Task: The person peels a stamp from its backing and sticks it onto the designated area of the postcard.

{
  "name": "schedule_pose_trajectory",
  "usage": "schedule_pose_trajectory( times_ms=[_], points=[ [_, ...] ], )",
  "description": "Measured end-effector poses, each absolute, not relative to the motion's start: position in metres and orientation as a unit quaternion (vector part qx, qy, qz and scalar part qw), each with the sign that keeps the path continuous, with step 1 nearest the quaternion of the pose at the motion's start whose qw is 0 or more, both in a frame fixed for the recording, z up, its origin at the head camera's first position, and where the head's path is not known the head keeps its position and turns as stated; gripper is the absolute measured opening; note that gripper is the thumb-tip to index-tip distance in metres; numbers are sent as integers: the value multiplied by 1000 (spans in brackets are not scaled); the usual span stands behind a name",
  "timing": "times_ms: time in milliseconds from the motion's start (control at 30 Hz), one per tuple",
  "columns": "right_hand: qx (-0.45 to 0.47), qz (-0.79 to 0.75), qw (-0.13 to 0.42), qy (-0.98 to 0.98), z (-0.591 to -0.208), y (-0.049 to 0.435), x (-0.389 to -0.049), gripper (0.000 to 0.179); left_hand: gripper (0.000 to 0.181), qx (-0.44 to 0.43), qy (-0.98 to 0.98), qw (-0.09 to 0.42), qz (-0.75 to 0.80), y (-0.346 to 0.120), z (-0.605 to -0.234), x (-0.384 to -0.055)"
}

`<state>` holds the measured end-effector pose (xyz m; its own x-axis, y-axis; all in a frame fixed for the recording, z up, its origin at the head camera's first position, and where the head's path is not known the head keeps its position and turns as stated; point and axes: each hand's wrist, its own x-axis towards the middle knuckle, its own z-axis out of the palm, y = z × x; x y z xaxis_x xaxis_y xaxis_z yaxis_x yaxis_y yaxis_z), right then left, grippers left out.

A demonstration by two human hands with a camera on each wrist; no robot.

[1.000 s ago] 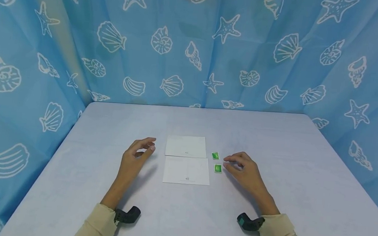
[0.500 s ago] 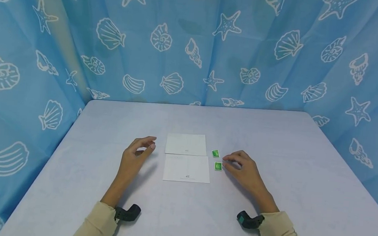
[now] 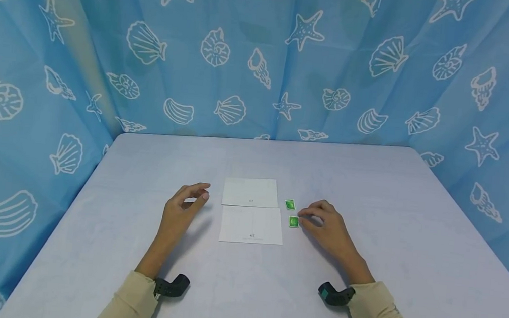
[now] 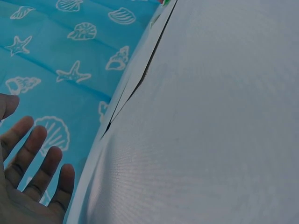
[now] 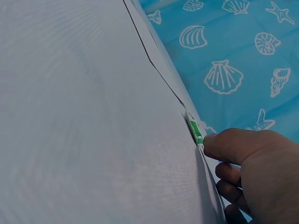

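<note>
Two white cards (image 3: 251, 225) lie one behind the other on the table, almost edge to edge, each with a small dark mark. To their right are two small green squares with pale borders, like stamps: a far stamp (image 3: 290, 204) and a near stamp (image 3: 293, 222). My right hand (image 3: 328, 226) hovers beside the near stamp, thumb tip at its right edge; whether it touches I cannot tell. In the right wrist view a green stamp (image 5: 195, 132) shows by the thumb. My left hand (image 3: 182, 208), fingers relaxed, is left of the cards and holds nothing.
A pale cloth covers the table (image 3: 242, 299). Blue curtains (image 3: 243, 77) with white shells and starfish hang behind it and at both sides. A black wrist camera (image 3: 172, 285) sits on the left wrist, another black wrist camera (image 3: 335, 294) on the right.
My right hand has edged slightly left, closer to the near stamp. The left hand stays in place. The head view has tilted a little; cards and stamps lie as before.
</note>
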<state>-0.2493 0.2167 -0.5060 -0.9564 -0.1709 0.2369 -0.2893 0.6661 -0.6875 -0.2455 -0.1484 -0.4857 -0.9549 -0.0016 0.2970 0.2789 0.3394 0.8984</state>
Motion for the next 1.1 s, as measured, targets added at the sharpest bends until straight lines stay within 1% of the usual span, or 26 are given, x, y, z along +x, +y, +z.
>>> schedule_pose_trajectory(
  times_ms=[233, 533, 733, 900, 1100],
  points=[
    [121, 385, 73, -912, -507, 216, -250, 12, 34, -86, -804, 122, -575, -148, -485, -246],
    [122, 377, 82, -915, -510, 216, -252, 7, 35, -79, -808, 123, -571, -148, -486, -247],
    [115, 391, 71, -910, -507, 215, -251, 6, 31, -74, -807, 127, -571, -149, -484, -246],
    [96, 419, 52, -901, -504, 217, -250, 7, 34, -68, -811, 122, -568, -148, -486, -247],
    [91, 438, 54, -893, -504, 219, -251, 6, 33, -72, -813, 126, -564, -148, -487, -247]
  ],
)
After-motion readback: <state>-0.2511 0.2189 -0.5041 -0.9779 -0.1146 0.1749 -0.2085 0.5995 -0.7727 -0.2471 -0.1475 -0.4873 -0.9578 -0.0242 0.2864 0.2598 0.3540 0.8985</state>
